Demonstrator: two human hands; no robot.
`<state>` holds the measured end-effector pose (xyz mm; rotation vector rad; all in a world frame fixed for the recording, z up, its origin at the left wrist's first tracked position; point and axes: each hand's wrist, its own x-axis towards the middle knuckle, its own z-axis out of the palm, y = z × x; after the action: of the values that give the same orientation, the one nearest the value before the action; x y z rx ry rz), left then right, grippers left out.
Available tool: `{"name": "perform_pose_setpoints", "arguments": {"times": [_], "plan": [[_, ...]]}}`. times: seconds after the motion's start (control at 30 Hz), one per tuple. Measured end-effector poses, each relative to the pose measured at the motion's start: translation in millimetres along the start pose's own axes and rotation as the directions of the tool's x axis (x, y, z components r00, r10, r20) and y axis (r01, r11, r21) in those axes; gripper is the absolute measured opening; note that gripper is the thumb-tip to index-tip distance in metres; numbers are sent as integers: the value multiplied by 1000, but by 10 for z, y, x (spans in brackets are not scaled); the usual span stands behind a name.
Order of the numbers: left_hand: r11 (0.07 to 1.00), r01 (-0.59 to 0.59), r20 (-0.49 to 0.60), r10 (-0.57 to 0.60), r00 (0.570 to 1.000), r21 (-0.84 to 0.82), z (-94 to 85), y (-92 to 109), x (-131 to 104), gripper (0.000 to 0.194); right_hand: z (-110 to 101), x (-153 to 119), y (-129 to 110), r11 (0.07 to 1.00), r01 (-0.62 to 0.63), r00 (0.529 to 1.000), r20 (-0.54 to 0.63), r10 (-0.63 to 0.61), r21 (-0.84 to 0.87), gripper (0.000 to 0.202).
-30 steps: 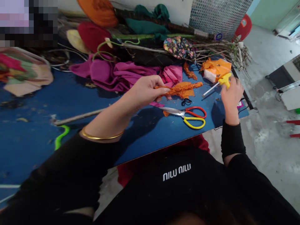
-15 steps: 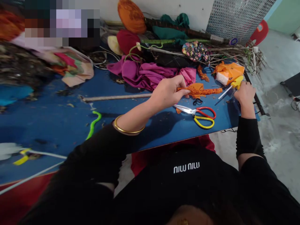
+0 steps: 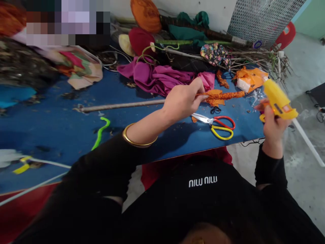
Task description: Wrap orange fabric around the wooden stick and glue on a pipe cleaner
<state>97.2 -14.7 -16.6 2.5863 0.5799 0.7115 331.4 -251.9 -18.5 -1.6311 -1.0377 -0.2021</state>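
Observation:
My left hand (image 3: 184, 101) pinches a strip of orange patterned cloth (image 3: 215, 96), which is wrapped around the right end of a long thin stick (image 3: 122, 106). The stick reaches left across the blue table. At the table's right end, my right hand (image 3: 274, 127) is closed on a yellow hot glue gun (image 3: 276, 98), raised above the surface. A white glue stick (image 3: 308, 142) juts from the gun's back end. Scissors (image 3: 215, 123) with one red and one yellow handle lie below the cloth, beside a small black cord loop (image 3: 215, 110).
Purple cloth (image 3: 157, 79) lies behind my left hand. An orange bundle (image 3: 250, 79) sits at the right back, near dry twigs (image 3: 254, 57). A green fuzzy strip (image 3: 101, 134) is at left. Floral cloth (image 3: 214, 56) and an orange fabric round (image 3: 146, 15) lie at the back.
My right hand has lifted the glue gun from beside the orange bundle and turned it, so its glue stick now points right toward me. My left hand keeps its hold on the cloth.

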Motion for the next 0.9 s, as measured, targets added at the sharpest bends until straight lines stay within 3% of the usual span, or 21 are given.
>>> {"name": "perform_pose_setpoints", "arguments": {"times": [0.1,0.17,0.3,0.5,0.7,0.9], "plan": [[998,-2,10,1,1000,70,-8,20,-19,7,150,-319,-257,993,-2,970,243,-26,115,20],[994,-5,25,2,1000,105,-12,33,-27,10,250,-434,-342,996,18,952,304,-43,83,17],[986,-31,59,21,998,165,-24,66,-27,15,381,-498,-363,992,122,946,303,-112,-13,18],[972,-27,84,8,996,235,-46,136,-3,12,418,-530,-361,978,200,935,311,-173,-58,16],[993,-18,37,14,999,113,-47,119,-13,17,467,-588,-399,967,209,953,253,-168,-145,19],[999,22,92,-25,995,37,-41,103,-18,12,518,-644,-421,963,215,944,289,-162,-165,17]]}}
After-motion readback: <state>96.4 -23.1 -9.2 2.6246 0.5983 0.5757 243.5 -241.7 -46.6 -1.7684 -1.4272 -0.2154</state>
